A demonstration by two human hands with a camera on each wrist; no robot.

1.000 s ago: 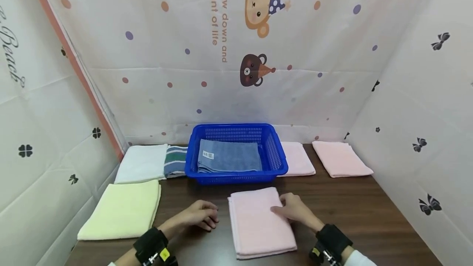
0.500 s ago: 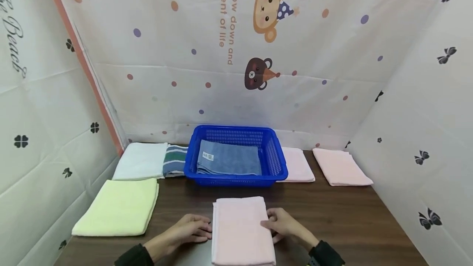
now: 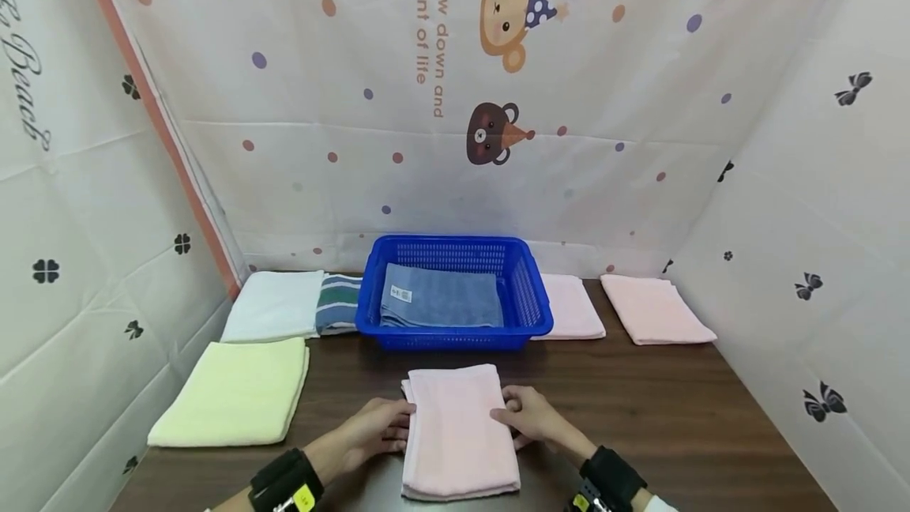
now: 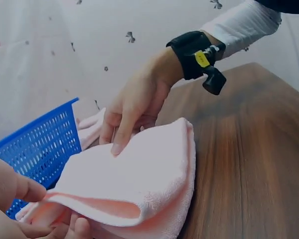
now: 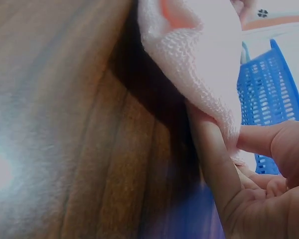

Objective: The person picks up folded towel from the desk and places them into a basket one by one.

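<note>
Towel (image 3: 460,437), pink and folded, lies at the near side of the brown table (image 3: 640,393), with a person's two hands on it, one at either side. Left hand (image 3: 373,429) pinches the left edge, thumb above and fingers beneath; close to that wrist, I see the folded layers gape a little. Right hand (image 3: 536,417) pinches the opposite edge in the same manner, thumb on top, fingers tucked under, and the cloth there stands clear of the wood over a dark shadow. How much of the towel rests on the table I cannot tell.

Just beyond it sits a blue basket (image 3: 455,340), its sides full of small holes, with a folded blue cloth (image 3: 444,303) inside that bears a white label (image 3: 401,294). Left of the basket, a striped towel (image 3: 337,305) runs up against its side, and a white towel (image 3: 273,306) touches that one. Nearer the person on the left lies a yellow towel (image 3: 231,393). To the basket's right are two more folded pink pieces, one (image 3: 571,308) partly hidden by it, the other (image 3: 657,310) farther off. Black bands (image 3: 287,482) circle both wrists. Behind hangs a pale sheet (image 3: 341,125) printed with dots and cartoon heads.
</note>
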